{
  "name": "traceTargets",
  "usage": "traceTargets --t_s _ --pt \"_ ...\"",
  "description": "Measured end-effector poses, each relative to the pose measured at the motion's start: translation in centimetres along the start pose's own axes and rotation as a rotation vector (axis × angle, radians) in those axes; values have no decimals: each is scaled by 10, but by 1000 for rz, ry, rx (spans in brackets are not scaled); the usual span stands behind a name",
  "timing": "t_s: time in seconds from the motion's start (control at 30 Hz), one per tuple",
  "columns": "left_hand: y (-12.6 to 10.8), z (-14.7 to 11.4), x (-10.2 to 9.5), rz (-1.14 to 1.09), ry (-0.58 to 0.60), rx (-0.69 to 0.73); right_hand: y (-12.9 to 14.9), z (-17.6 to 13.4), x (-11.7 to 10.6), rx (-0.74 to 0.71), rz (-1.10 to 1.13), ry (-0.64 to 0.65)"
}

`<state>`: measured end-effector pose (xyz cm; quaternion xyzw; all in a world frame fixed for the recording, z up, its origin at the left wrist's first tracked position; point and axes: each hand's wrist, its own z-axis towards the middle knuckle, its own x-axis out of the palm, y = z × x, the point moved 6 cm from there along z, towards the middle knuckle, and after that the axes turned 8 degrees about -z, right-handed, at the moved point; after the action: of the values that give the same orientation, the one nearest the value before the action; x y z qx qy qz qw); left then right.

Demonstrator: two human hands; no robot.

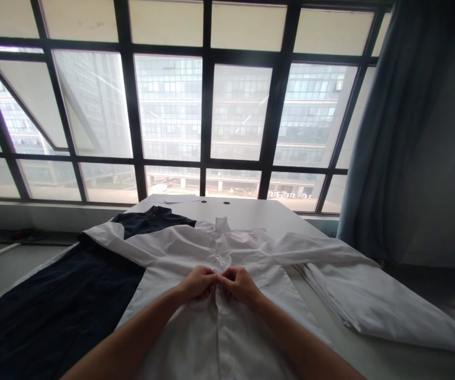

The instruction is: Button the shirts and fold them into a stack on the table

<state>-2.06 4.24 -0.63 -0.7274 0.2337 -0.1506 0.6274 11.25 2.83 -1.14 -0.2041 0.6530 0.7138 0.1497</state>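
Note:
A white long-sleeved shirt [183,248] lies spread on its back, front side up, with its collar [221,224] toward the window. Both sleeves stretch out to the sides. At the middle of its front opening, my left hand [200,283] pinches one edge of the cloth. My right hand [238,285] pinches the other edge, its fingertips meeting those of the left. Any button between the fingers is too small or hidden to see. Below the hands, the two front panels run down close together toward me.
Under the shirt is a white table [251,211] with two dark round holes at its far end. Dark navy clothing [65,301] lies on the left, partly beneath the shirt. Folded white fabric [365,295] lies on the right. Beyond stand a gridded window and a blue-grey curtain [381,158].

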Motion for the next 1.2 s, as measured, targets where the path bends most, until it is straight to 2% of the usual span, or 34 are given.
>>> traceTargets --t_s 0.07,0.17,0.3,0.53,0.73,0.87,1.2 --pt "1 0 -1 8 1 -21 1 0 0 -29 -50 -29" --pt "1 -1 0 35 -5 -35 8 -3 -3 -103 -182 -142" --pt "-3 -1 1 72 -55 52 16 -10 -4 -162 -265 -226" --pt "3 2 -2 -11 -78 -20 11 -6 -2 -177 -127 -156" --pt "0 2 -2 -85 -4 17 3 0 0 -50 23 -54" --pt "-2 1 -3 -24 -14 43 2 1 -1 -8 -8 -46" --pt "-5 2 -10 257 -53 90 4 2 0 -20 -66 -55"
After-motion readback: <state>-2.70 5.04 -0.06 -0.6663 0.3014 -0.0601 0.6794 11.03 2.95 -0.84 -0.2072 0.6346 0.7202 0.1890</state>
